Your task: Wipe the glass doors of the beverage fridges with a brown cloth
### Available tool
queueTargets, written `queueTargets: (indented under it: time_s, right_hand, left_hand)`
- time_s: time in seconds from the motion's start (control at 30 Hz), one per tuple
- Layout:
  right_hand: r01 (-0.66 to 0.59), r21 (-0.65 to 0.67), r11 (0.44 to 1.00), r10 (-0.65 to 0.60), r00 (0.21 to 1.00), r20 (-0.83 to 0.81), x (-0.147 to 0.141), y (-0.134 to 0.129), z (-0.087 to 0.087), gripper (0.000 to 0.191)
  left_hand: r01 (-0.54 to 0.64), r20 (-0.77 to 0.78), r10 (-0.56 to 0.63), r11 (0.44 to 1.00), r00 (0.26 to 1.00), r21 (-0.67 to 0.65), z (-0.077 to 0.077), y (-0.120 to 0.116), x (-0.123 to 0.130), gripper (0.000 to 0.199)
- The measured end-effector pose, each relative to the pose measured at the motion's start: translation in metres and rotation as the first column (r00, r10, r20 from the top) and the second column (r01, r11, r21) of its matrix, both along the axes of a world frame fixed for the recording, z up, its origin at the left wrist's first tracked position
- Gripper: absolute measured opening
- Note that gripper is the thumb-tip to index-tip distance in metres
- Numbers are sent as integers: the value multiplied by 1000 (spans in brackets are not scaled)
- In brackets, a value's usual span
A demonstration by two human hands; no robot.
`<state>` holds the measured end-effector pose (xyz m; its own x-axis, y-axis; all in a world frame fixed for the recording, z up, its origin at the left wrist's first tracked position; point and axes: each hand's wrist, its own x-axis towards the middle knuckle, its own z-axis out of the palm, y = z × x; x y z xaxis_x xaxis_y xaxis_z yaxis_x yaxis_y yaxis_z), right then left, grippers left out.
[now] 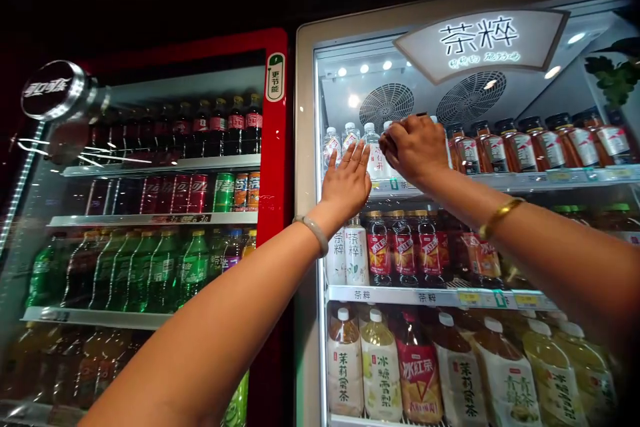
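My left hand (pixel 347 180) is raised in front of the upper shelf of the lit drinks fridge, fingers stretched out flat and holding nothing. Just behind its fingertips stand clear bottles (pixel 351 135) with white caps. To its right, my right hand (pixel 417 150) is closed with its fingers curled down at the same shelf. Something dark shows under those fingers, but its kind is hidden. Beyond that hand, a row of amber drink bottles (pixel 493 147) with dark caps lines the shelf. A grey bangle (pixel 315 235) circles my left wrist, a gold-coloured one (pixel 500 217) my right.
Red-labelled tea bottles (pixel 405 247) fill the middle shelf, above large tea bottles (pixel 381 367) on the lower one. The fridge's pale frame (pixel 306 147) adjoins a red-framed fridge (pixel 275 213) of cola, cans and green bottles. A fan-shaped sign (pixel 480 47) hangs overhead.
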<state>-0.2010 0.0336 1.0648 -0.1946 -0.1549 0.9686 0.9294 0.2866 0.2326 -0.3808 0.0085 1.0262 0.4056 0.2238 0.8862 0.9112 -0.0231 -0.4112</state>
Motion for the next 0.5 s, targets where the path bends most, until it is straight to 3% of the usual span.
queueTargets:
  time_s: [0.1, 0.27, 0.33, 0.4, 0.5]
  right_hand:
    - [-17, 12, 1000, 17, 1000, -4, -48, -7, 3, 40]
    - [-79, 97, 992, 38, 929, 367, -72, -9, -50, 32]
    - [-81, 127, 989, 12, 883, 469, -77, -9, -53, 31]
    - [-71, 126, 989, 0, 871, 491, -92, -12, -34, 34]
    - [-73, 56, 996, 47, 923, 381, -130, -18, 27, 39]
  left_hand:
    - [-45, 44, 45, 999, 998, -7, -4, -8, -15, 62]
    - [-109, 7, 110, 994, 994, -27, -28, -29, -65, 64]
    - [-127, 35, 128, 992, 991, -23, -24, -34, -85, 65]
    - [-140, 81, 140, 990, 987, -11, -8, -35, -98, 65]
    - [-149, 146, 147, 989, 978, 4, 36, -33, -106, 66]
